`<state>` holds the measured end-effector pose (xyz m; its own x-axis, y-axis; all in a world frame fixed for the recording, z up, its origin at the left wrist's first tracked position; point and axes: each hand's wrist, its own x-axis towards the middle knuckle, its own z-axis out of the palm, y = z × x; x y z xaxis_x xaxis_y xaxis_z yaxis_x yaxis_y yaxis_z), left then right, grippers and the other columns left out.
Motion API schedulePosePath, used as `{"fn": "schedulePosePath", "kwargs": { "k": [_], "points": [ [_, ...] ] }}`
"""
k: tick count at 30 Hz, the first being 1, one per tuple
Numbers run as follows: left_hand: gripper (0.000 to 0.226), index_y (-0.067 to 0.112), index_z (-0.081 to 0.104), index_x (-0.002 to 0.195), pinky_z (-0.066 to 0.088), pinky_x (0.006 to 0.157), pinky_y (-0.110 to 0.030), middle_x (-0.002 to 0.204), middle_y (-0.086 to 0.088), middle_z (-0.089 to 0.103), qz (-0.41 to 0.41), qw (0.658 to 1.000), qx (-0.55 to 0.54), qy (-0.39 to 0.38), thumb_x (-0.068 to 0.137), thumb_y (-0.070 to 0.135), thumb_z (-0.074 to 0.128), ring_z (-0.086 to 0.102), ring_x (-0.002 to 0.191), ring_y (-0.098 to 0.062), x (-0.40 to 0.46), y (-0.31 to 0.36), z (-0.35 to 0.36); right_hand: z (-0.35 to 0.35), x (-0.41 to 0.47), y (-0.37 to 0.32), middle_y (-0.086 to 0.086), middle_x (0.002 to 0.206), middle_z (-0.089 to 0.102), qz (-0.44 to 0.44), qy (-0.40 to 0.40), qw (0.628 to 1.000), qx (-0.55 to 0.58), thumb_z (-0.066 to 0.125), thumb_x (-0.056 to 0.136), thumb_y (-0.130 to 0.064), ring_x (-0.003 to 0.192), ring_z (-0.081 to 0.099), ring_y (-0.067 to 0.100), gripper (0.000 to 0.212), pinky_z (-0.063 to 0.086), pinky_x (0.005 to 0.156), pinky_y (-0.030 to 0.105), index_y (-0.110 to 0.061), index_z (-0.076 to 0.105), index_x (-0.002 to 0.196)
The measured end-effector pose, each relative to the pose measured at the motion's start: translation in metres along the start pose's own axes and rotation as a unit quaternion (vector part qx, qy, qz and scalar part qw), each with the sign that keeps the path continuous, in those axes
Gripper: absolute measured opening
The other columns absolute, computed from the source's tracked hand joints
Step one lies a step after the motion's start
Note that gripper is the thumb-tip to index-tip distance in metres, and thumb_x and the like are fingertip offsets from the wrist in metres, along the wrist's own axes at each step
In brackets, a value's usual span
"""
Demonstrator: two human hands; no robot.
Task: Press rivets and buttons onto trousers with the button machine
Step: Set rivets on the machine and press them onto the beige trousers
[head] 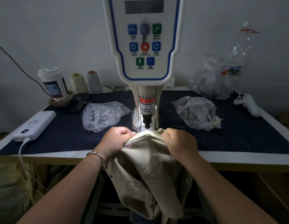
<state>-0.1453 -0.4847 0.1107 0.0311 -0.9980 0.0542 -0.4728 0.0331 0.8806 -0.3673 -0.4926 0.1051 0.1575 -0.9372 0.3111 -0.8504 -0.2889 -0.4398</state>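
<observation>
Beige trousers [145,160] hang over the table's front edge, their top edge lifted just below the black punch [147,121] of the white button machine [144,46]. My left hand [115,142] grips the cloth on the left, fingers curled round its edge, a small red-arrow sticker beside the thumb. On the right side, my right hand [179,143] pinches the cloth, close to the punch. A lamp lights the fabric between the hands. The die under the cloth is hidden.
Clear bags of metal parts lie left [101,115] and right [197,112] of the machine on the dark mat [237,135]. A power bank [35,125], cup [52,83], thread cones [85,83], plastic bottle [236,57] and white controller [247,104] stand around.
</observation>
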Motion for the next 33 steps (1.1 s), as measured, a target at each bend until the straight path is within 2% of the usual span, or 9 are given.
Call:
{"fn": "schedulePosePath", "kwargs": {
  "k": [3, 5, 8, 11, 14, 19, 26, 29, 33],
  "points": [
    [0.024, 0.019, 0.071, 0.067, 0.043, 0.064, -0.022, 0.063, 0.010, 0.066, -0.003, 1.000, -0.013, -0.002, 0.090, 0.026, 0.069, 0.057, 0.062, 0.000, 0.000, -0.003, 0.000, 0.001, -0.002, 0.002, -0.003, 0.051, 0.039, 0.007, 0.014, 0.999, 0.037, 0.044, 0.094, -0.029, 0.048, 0.035, 0.015, 0.040, 0.025, 0.050, 0.032, -0.017, 0.036, 0.057],
    [0.015, 0.017, 0.072, 0.077, 0.045, 0.066, -0.025, 0.069, 0.005, 0.068, -0.005, 1.000, -0.031, 0.002, 0.090, 0.024, 0.069, 0.059, 0.064, -0.004, -0.001, -0.003, 0.000, 0.001, -0.005, 0.005, -0.002, 0.051, 0.043, 0.023, 0.030, 0.997, 0.074, 0.048, 0.093, -0.031, 0.050, 0.041, 0.016, 0.037, 0.029, 0.051, 0.033, -0.014, 0.043, 0.061],
    [0.004, 0.017, 0.069, 0.088, 0.047, 0.063, -0.027, 0.072, -0.006, 0.069, -0.007, 0.999, -0.052, 0.006, 0.091, 0.021, 0.068, 0.060, 0.062, -0.010, -0.002, -0.004, 0.001, 0.001, -0.007, 0.007, -0.007, 0.055, 0.050, 0.050, 0.040, 0.990, 0.122, 0.054, 0.091, -0.035, 0.055, 0.049, 0.008, 0.020, 0.033, 0.051, 0.028, -0.022, 0.055, 0.076],
    [0.007, 0.015, 0.068, 0.086, 0.047, 0.062, -0.025, 0.071, -0.004, 0.068, -0.001, 0.999, -0.045, 0.011, 0.092, 0.018, 0.067, 0.059, 0.062, -0.010, -0.003, -0.004, 0.001, -0.001, -0.005, 0.007, -0.007, 0.053, 0.047, 0.049, 0.034, 0.990, 0.129, 0.055, 0.089, -0.036, 0.053, 0.046, 0.006, 0.017, 0.029, 0.050, 0.027, -0.025, 0.053, 0.077],
    [0.010, 0.016, 0.068, 0.082, 0.048, 0.059, -0.019, 0.070, -0.001, 0.068, -0.001, 0.999, -0.050, 0.018, 0.092, 0.017, 0.066, 0.060, 0.063, -0.009, -0.003, -0.005, 0.001, -0.004, -0.002, 0.008, -0.006, 0.061, 0.054, 0.029, 0.004, 0.993, 0.114, 0.051, 0.092, -0.039, 0.062, 0.053, 0.009, 0.017, 0.036, 0.055, 0.028, -0.026, 0.055, 0.082],
    [0.013, 0.020, 0.068, 0.079, 0.048, 0.068, -0.030, 0.071, 0.001, 0.069, -0.002, 0.999, -0.043, 0.012, 0.092, 0.019, 0.066, 0.060, 0.067, -0.011, -0.001, -0.007, 0.001, -0.008, 0.003, 0.013, -0.007, 0.063, 0.056, 0.018, -0.042, 0.988, 0.149, 0.052, 0.092, -0.038, 0.065, 0.055, 0.011, 0.016, 0.041, 0.062, 0.033, -0.026, 0.056, 0.081],
    [0.011, 0.018, 0.067, 0.081, 0.047, 0.067, -0.027, 0.070, 0.003, 0.066, -0.006, 0.999, -0.037, 0.012, 0.092, 0.019, 0.064, 0.058, 0.066, -0.010, -0.003, -0.006, 0.000, -0.002, -0.003, 0.012, -0.001, 0.057, 0.054, 0.014, -0.005, 0.983, 0.184, 0.055, 0.091, -0.032, 0.056, 0.052, 0.015, 0.021, 0.043, 0.057, 0.036, -0.024, 0.053, 0.071],
    [0.011, 0.018, 0.065, 0.083, 0.045, 0.069, -0.027, 0.072, 0.006, 0.064, -0.002, 1.000, -0.018, 0.022, 0.092, 0.016, 0.061, 0.056, 0.067, -0.008, -0.003, -0.007, -0.001, -0.001, -0.005, 0.013, -0.004, 0.053, 0.051, 0.007, 0.005, 0.986, 0.169, 0.054, 0.092, -0.030, 0.051, 0.048, 0.009, 0.023, 0.041, 0.055, 0.034, -0.025, 0.051, 0.071],
    [0.008, 0.017, 0.062, 0.087, 0.045, 0.068, -0.030, 0.070, -0.003, 0.065, -0.009, 0.999, -0.036, 0.011, 0.094, 0.016, 0.059, 0.057, 0.064, -0.012, -0.006, -0.007, -0.001, 0.001, -0.007, 0.010, -0.005, 0.048, 0.043, -0.016, 0.024, 0.991, 0.130, 0.053, 0.095, -0.026, 0.046, 0.042, 0.008, 0.025, 0.034, 0.050, 0.032, -0.020, 0.046, 0.072]
  ]
}}
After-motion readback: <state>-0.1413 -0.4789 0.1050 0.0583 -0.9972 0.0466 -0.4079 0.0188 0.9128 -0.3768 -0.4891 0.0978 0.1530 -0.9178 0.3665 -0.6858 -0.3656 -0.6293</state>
